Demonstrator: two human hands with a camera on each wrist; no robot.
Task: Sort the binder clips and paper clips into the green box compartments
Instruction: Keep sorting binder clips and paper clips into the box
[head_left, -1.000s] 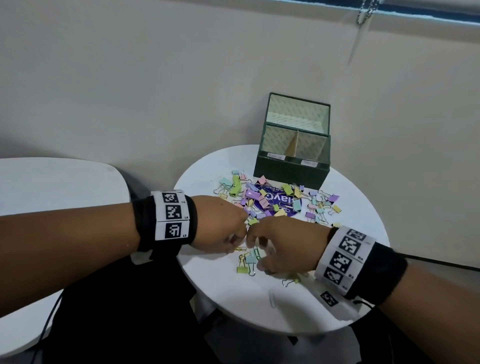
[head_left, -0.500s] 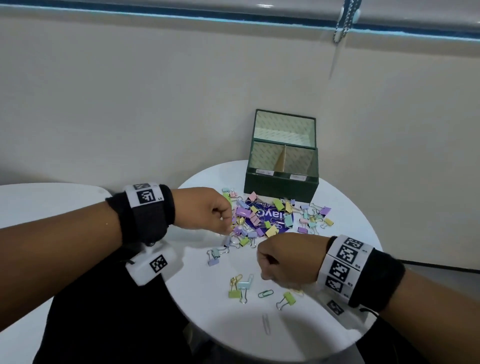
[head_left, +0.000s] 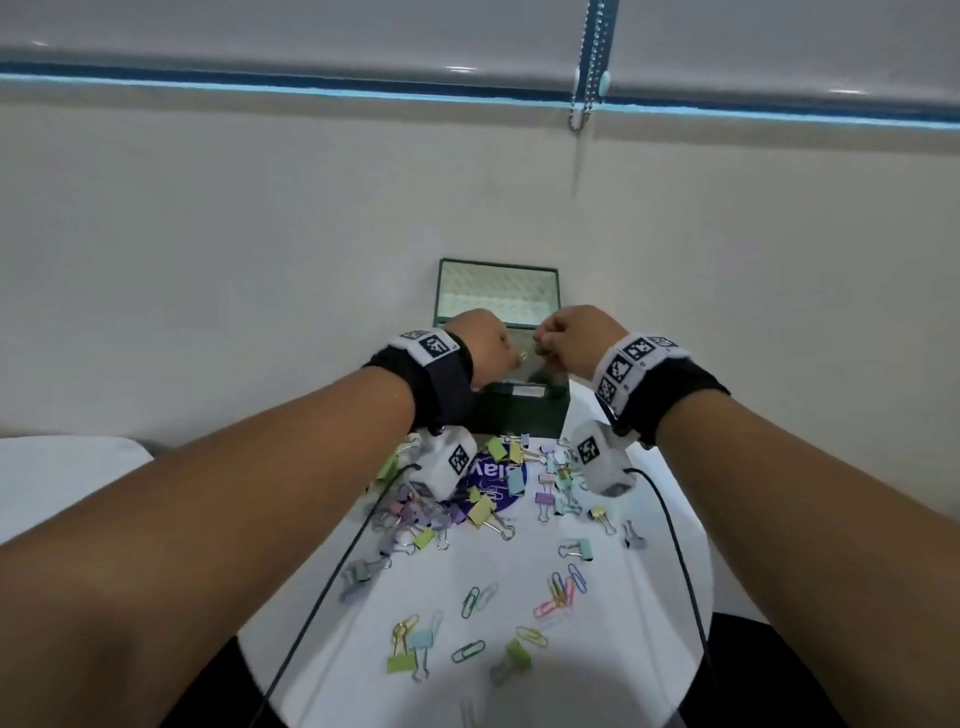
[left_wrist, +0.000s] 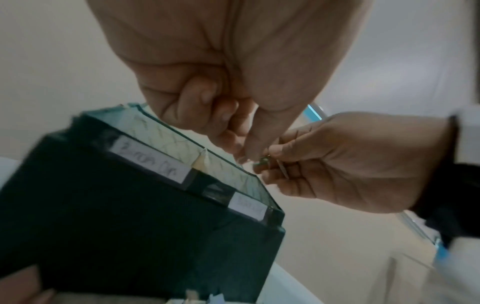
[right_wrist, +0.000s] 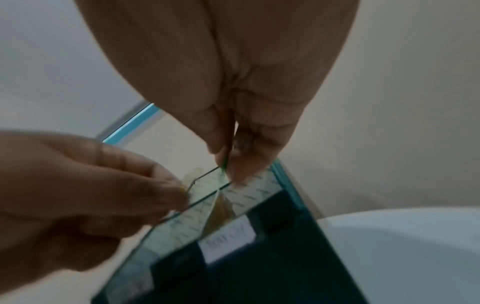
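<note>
Both hands are up over the dark green box with its raised lid, at the far edge of the round white table. The step in hand looks like delivery: clips brought to the box, not yet dropped.

The left hand has its fingers curled, pinching a small yellowish wire clip between thumb and fingertip. It is probably a paper clip, but too small and blurred to be sure. The right hand is also curled and pinches a thin green clip between thumb and forefinger; seen edge-on, so its type cannot be told. The two hands sit just beside each other, fingertips nearly meeting, above the box's front compartments.

The box front carries two white handwritten labels, and a tan divider splits the front section into left and right compartments. The writing is too blurred to read reliably.

Plenty remains on the table: a heap of pastel binder clips over a round blue sticker near the box, and loose coloured paper clips nearer the person. The task looks early or midway.

Next move, as a judgement: each hand needs to be over the compartment matching its clip, clear of the divider, then the pinch released. The main risk is a clip falling on the wrong side of the divider, or the two clips snagging together as they are let go.
</note>
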